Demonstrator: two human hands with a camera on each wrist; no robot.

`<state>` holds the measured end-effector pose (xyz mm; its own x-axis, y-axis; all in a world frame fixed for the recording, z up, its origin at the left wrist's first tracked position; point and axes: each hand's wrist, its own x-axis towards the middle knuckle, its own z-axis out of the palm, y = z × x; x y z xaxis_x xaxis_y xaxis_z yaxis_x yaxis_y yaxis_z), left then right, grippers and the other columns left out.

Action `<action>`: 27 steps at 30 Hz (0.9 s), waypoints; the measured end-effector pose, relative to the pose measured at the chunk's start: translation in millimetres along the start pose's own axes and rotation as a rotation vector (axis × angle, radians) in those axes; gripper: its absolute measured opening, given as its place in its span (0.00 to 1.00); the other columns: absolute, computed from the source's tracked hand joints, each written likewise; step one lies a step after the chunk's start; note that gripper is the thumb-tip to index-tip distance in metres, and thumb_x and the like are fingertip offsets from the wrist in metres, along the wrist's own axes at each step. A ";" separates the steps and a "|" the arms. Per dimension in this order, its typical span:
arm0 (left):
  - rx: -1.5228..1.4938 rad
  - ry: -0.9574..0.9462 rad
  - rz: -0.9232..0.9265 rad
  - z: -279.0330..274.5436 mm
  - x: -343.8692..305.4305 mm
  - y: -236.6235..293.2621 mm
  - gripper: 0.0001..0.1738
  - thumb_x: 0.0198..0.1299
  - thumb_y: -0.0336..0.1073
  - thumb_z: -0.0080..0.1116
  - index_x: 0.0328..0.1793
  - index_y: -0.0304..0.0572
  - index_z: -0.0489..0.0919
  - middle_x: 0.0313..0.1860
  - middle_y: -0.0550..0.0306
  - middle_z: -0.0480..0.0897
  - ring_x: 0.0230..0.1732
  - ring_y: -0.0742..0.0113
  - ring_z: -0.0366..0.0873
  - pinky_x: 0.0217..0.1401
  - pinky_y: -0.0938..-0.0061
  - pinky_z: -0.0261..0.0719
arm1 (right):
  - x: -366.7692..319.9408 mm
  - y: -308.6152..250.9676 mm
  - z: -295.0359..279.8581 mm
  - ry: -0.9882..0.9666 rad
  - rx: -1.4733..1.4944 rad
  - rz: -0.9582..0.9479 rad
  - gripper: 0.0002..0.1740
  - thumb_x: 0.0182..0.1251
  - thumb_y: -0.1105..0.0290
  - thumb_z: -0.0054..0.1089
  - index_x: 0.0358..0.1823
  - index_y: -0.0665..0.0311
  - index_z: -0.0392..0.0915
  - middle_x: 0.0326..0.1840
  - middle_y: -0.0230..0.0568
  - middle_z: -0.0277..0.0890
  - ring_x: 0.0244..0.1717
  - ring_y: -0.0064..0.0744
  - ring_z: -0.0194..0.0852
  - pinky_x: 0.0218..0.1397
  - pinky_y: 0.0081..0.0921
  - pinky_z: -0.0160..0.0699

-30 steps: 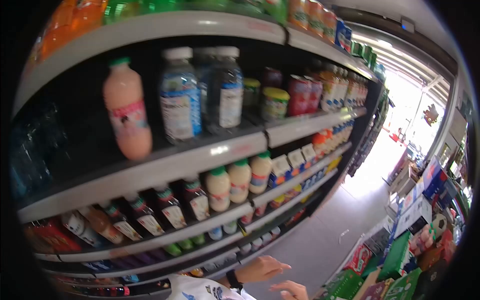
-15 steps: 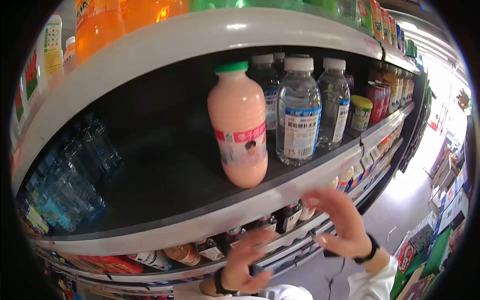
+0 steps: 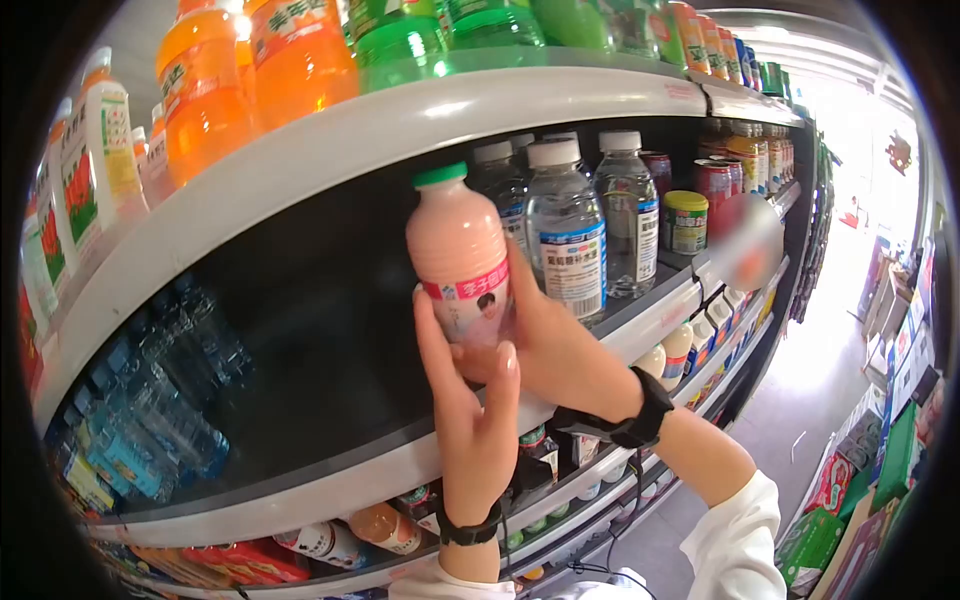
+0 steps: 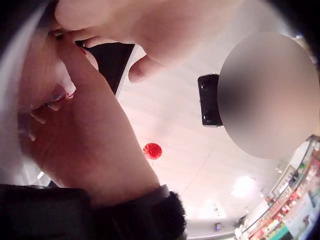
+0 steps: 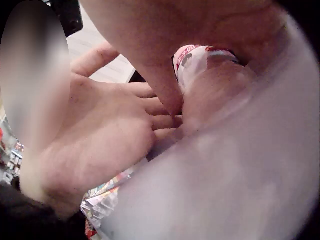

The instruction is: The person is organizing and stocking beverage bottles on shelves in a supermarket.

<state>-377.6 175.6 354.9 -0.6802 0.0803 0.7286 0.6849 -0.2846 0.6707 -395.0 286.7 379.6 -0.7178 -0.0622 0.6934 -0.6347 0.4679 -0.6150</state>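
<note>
A pink drink bottle [image 3: 455, 240] with a green cap and a pink-and-white label stands nearly upright at the shelf's front edge; hands hide its base. My right hand [image 3: 565, 350] grips it from the right side, fingers passing behind. Straight fingers of my left hand [image 3: 463, 430] touch its left side, the thumb held apart. In the right wrist view the left palm [image 5: 100, 125] shows flat beside the bottle [image 5: 215, 92]. The left wrist view has my right hand [image 4: 95, 130] curled round it. Clear bottles [image 3: 570, 235] with white caps stand just right of it.
A white-edged shelf [image 3: 300, 490] runs below the bottle, another overhead with orange soda bottles [image 3: 300, 60]. Clear water bottles [image 3: 170, 400] sit at the shelf's left. Cans [image 3: 715, 195] and a yellow-lidded tin [image 3: 686, 222] stand farther right. An aisle floor [image 3: 790, 420] and stacked boxes lie at right.
The view has turned left toward the pink bottle. Both hands have risen from below the shelf to the bottle; the right hand has taken hold and the left touches its side.
</note>
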 end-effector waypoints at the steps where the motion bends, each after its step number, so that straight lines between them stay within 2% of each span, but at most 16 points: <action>1: 0.011 -0.007 -0.018 0.9 0.7 1.0 0.39 0.64 0.35 0.48 0.74 0.32 0.41 0.73 0.40 0.47 0.73 0.56 0.46 0.71 0.68 0.44 | 0.7 -2.9 -0.1 -0.018 -0.027 0.040 0.54 0.50 0.62 0.66 0.69 0.75 0.37 0.52 0.68 0.68 0.53 0.60 0.71 0.53 0.37 0.70; 3: -0.012 -0.006 0.003 6.1 -0.6 -4.8 0.41 0.62 0.37 0.51 0.74 0.32 0.41 0.73 0.38 0.47 0.73 0.52 0.47 0.71 0.65 0.46 | -2.3 -6.2 -4.8 0.000 -0.004 0.064 0.51 0.49 0.63 0.67 0.68 0.73 0.42 0.53 0.65 0.67 0.53 0.58 0.71 0.53 0.37 0.70; 5: 0.218 0.036 0.200 13.9 -4.8 -13.6 0.44 0.59 0.40 0.53 0.73 0.32 0.42 0.73 0.36 0.46 0.73 0.47 0.45 0.71 0.61 0.45 | -6.6 -4.2 -10.4 0.057 0.049 -0.105 0.49 0.48 0.64 0.68 0.66 0.71 0.45 0.55 0.63 0.66 0.55 0.56 0.69 0.55 0.36 0.70; 6: 0.143 0.052 0.114 19.8 -5.4 -10.7 0.46 0.57 0.42 0.56 0.73 0.31 0.42 0.73 0.35 0.44 0.74 0.43 0.43 0.71 0.56 0.44 | -6.5 -6.9 -16.8 0.019 0.123 -0.043 0.49 0.48 0.66 0.69 0.66 0.69 0.46 0.57 0.60 0.64 0.57 0.55 0.67 0.56 0.36 0.69; 9: 0.372 0.063 0.268 22.8 -10.8 -13.2 0.46 0.58 0.44 0.53 0.73 0.30 0.41 0.73 0.33 0.42 0.74 0.40 0.41 0.71 0.53 0.43 | -8.7 2.8 -17.2 -0.027 0.205 -0.057 0.54 0.45 0.64 0.73 0.68 0.70 0.44 0.61 0.54 0.61 0.62 0.44 0.63 0.58 0.33 0.67; 12: 0.294 0.180 0.267 39.2 -19.5 -26.9 0.48 0.57 0.48 0.52 0.73 0.30 0.40 0.73 0.32 0.42 0.73 0.40 0.42 0.71 0.54 0.45 | -9.4 18.2 -22.9 0.045 0.144 -0.355 0.54 0.46 0.64 0.73 0.69 0.67 0.44 0.64 0.52 0.58 0.64 0.42 0.59 0.64 0.34 0.61; 15: 0.381 0.199 0.343 63.1 -14.3 -28.7 0.48 0.57 0.50 0.49 0.74 0.30 0.39 0.73 0.32 0.42 0.72 0.41 0.47 0.70 0.54 0.49 | -14.0 32.2 -35.1 -0.013 0.423 -0.269 0.38 0.49 0.65 0.71 0.61 0.65 0.63 0.63 0.47 0.62 0.65 0.38 0.59 0.66 0.34 0.58; 17: 0.477 0.250 0.550 89.6 -8.0 -38.7 0.47 0.57 0.54 0.46 0.73 0.28 0.43 0.70 0.37 0.53 0.67 0.51 0.58 0.69 0.58 0.51 | -25.0 39.5 -58.4 -0.120 0.601 -0.117 0.56 0.47 0.66 0.71 0.70 0.69 0.40 0.70 0.52 0.48 0.72 0.42 0.45 0.72 0.33 0.45; 18: 0.486 0.225 0.524 107.3 -13.5 -26.5 0.46 0.56 0.47 0.55 0.72 0.31 0.45 0.67 0.40 0.58 0.65 0.54 0.61 0.67 0.60 0.56 | -34.3 44.7 -73.6 -0.084 0.530 -0.135 0.56 0.47 0.66 0.71 0.71 0.69 0.39 0.71 0.52 0.47 0.72 0.42 0.45 0.72 0.33 0.45; 19: 0.644 0.285 0.590 123.4 -14.7 -29.1 0.35 0.60 0.51 0.53 0.68 0.39 0.61 0.63 0.42 0.65 0.63 0.48 0.61 0.58 0.51 0.64 | -44.5 51.3 -88.3 -0.055 0.462 -0.153 0.57 0.47 0.65 0.72 0.71 0.68 0.38 0.71 0.51 0.47 0.72 0.42 0.44 0.72 0.33 0.45; 20: 0.645 0.185 0.585 135.8 -22.2 -34.8 0.40 0.59 0.52 0.54 0.71 0.38 0.55 0.67 0.40 0.58 0.67 0.46 0.55 0.61 0.51 0.60 | -53.2 60.5 -103.2 0.048 0.214 -0.299 0.56 0.48 0.63 0.72 0.71 0.68 0.39 0.71 0.50 0.48 0.72 0.41 0.45 0.72 0.32 0.45; 21: 0.645 0.085 0.583 149.3 -29.0 -41.3 0.44 0.58 0.52 0.55 0.73 0.37 0.50 0.71 0.38 0.51 0.71 0.44 0.48 0.65 0.51 0.56 | -61.2 74.8 -116.8 0.055 0.483 -0.214 0.56 0.48 0.62 0.72 0.70 0.69 0.40 0.70 0.50 0.50 0.71 0.41 0.47 0.71 0.32 0.48; 23: 0.516 0.063 0.641 187.6 -36.3 -51.8 0.44 0.56 0.51 0.59 0.71 0.35 0.54 0.67 0.38 0.58 0.67 0.45 0.56 0.63 0.53 0.58 | -94.1 111.4 -159.4 0.057 0.015 -0.341 0.53 0.48 0.61 0.71 0.69 0.69 0.44 0.69 0.51 0.52 0.69 0.41 0.52 0.68 0.32 0.53; 24: 0.422 -0.053 0.572 204.2 -42.6 -56.3 0.44 0.53 0.49 0.62 0.69 0.35 0.56 0.65 0.39 0.61 0.64 0.46 0.60 0.62 0.55 0.60 | -108.7 98.6 -193.4 0.045 0.319 -0.166 0.50 0.49 0.61 0.69 0.68 0.67 0.47 0.67 0.50 0.55 0.67 0.43 0.57 0.66 0.33 0.58; 25: 0.327 -0.176 0.500 226.0 -45.5 -56.3 0.43 0.51 0.47 0.65 0.68 0.35 0.58 0.63 0.41 0.64 0.61 0.46 0.63 0.62 0.57 0.61 | -130.7 104.7 -224.4 0.010 0.267 -0.097 0.48 0.49 0.62 0.69 0.69 0.63 0.50 0.65 0.49 0.59 0.65 0.46 0.60 0.64 0.34 0.60; 27: 0.333 -0.111 0.529 295.1 -60.9 -74.0 0.43 0.45 0.41 0.71 0.64 0.35 0.60 0.58 0.44 0.68 0.55 0.50 0.68 0.60 0.60 0.64 | -182.9 119.9 -273.1 0.134 -0.178 -0.194 0.47 0.46 0.64 0.69 0.68 0.60 0.53 0.64 0.48 0.61 0.63 0.48 0.62 0.62 0.37 0.65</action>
<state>-309.8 473.6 301.8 -0.2081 0.1136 0.9715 0.9778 -0.0022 0.2097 -261.5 595.0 281.5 -0.5359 -0.0540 0.8426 -0.6877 0.6068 -0.3985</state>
